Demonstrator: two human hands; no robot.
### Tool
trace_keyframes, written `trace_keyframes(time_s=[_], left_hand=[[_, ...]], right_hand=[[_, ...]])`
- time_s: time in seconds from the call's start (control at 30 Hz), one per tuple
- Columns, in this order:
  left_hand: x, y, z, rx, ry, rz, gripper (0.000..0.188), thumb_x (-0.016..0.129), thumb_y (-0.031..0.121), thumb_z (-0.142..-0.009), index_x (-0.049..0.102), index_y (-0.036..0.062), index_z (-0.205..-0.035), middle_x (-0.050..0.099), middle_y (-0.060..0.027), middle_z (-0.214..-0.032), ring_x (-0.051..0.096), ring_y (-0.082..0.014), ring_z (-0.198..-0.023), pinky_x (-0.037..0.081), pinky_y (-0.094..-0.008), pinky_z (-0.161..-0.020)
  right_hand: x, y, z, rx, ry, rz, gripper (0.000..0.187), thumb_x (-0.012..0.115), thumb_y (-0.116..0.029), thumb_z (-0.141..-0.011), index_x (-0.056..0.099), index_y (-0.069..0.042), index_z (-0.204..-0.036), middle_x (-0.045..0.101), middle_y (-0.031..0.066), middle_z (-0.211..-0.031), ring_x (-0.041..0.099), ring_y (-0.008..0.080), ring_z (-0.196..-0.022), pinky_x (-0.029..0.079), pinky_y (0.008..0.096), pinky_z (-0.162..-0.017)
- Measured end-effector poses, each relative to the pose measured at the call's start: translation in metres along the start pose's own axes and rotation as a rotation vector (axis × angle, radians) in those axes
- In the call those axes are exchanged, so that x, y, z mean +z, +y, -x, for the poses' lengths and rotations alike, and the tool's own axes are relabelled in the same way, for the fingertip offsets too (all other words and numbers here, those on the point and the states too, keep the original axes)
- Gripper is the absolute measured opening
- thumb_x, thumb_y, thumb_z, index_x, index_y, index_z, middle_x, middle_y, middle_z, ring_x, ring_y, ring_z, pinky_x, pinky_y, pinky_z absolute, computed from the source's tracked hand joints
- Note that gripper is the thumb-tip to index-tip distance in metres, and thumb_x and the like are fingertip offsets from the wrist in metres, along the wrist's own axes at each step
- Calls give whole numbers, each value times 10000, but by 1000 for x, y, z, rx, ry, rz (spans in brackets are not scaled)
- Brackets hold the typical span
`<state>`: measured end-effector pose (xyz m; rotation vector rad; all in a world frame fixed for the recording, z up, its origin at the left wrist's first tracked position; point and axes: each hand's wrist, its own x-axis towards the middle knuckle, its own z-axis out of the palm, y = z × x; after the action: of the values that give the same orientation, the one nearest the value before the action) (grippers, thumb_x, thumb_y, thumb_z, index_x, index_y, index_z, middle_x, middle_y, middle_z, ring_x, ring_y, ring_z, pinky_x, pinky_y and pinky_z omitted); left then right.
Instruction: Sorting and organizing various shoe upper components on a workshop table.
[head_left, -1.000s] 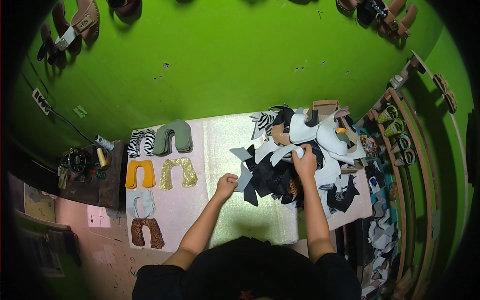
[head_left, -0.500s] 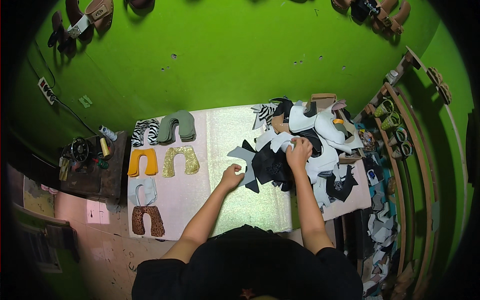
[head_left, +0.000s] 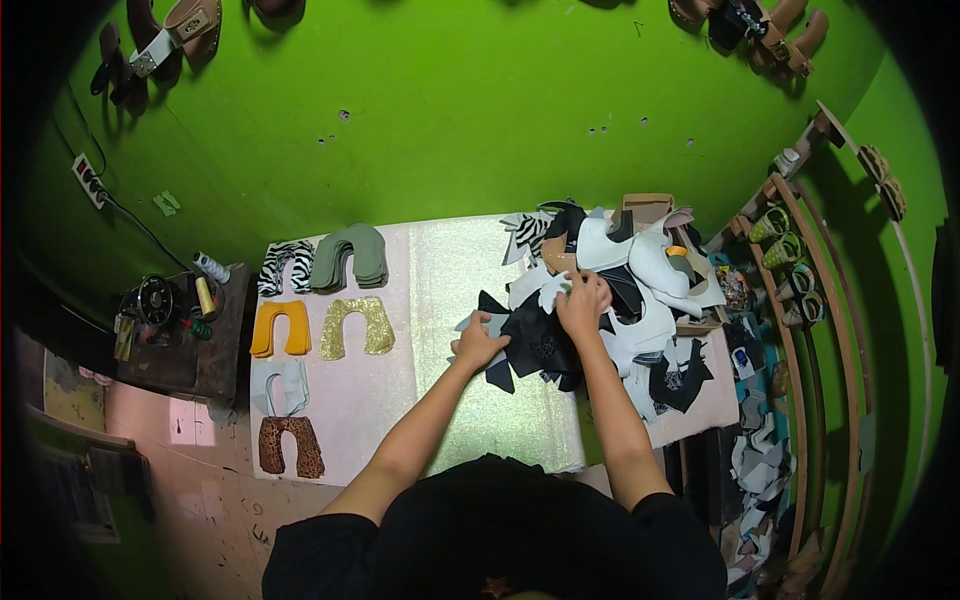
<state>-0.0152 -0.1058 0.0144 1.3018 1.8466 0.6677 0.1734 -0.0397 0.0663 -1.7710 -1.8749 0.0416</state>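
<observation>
And there's your left hand [head_left: 480,343], palm down at the near-left edge of the scrap heap, thumb standing apart from the bent fingers! Right under it lies a grey scrap [head_left: 494,323], poking out past your fingertips; whether you pinch it, I can't tell from up here. Just right of that hand spreads a black scrap [head_left: 535,325], right in the gap between your two hands.

Over to your right hand [head_left: 585,302], fingers bent down over the heap, and at its thumb side sits a small white scrap [head_left: 553,291] with a jagged edge. The fingers reach it, but grip or mere touch? I can't tell.

Beyond and right of your right hand, the pile [head_left: 605,245] rises in white, black, tan and striped pieces, a cardboard box [head_left: 648,206] behind it.

Now look well left of your left hand: neat arch-shaped pieces on the pale table cover [head_left: 385,420]! Farthest out, a zebra-striped set [head_left: 286,268] beside an olive-green stack [head_left: 350,258]; nearer you, an orange stack [head_left: 281,328] beside a gold glittery set [head_left: 357,328]; then a pale grey set [head_left: 281,389], and nearest your body a leopard-print set [head_left: 291,446].
</observation>
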Motion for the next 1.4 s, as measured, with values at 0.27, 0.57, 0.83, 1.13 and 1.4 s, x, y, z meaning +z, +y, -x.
trace_keyframes(time_s=[0.27,0.57,0.83,1.13,1.4], left_hand=[[-21,-10,-7,94,90,368,284,546,83,-737,506,24,-1012,596,-81,-733,556,-151,-618,427,-268,-565],[-62,-6,11,-86,-54,677,245,412,169,-874,516,-37,-958,587,-92,-682,548,-130,-535,440,-260,-518],[-81,-4,42,-70,-120,799,245,402,161,-904,520,-46,-964,603,-105,-786,582,-142,-606,470,-267,-605],[-100,2,74,24,-225,947,332,467,-7,-822,432,-53,-1149,585,-129,-1029,611,-180,-846,500,-302,-758],[-108,5,99,16,-233,1032,369,433,-41,-816,404,-64,-1183,556,-141,-1101,591,-183,-913,494,-297,-787]], right_hand=[[50,-38,-23,-318,-319,-3,362,506,-30,-726,553,-116,-1075,489,104,-1112,491,295,-1000,411,455,-785],[64,-21,-41,-308,-361,29,141,517,-47,-727,581,-11,-848,531,182,-949,554,351,-885,459,411,-764],[11,8,-55,2,-116,-666,216,568,-178,-762,610,27,-817,585,167,-699,563,260,-656,438,329,-626],[-80,-14,-84,-128,68,-1012,585,607,107,-631,403,-28,-1163,467,112,-1046,525,150,-782,445,286,-783],[-104,-64,-38,-74,-318,-1062,436,587,54,-669,523,-2,-1097,606,75,-827,571,132,-763,463,251,-728]])
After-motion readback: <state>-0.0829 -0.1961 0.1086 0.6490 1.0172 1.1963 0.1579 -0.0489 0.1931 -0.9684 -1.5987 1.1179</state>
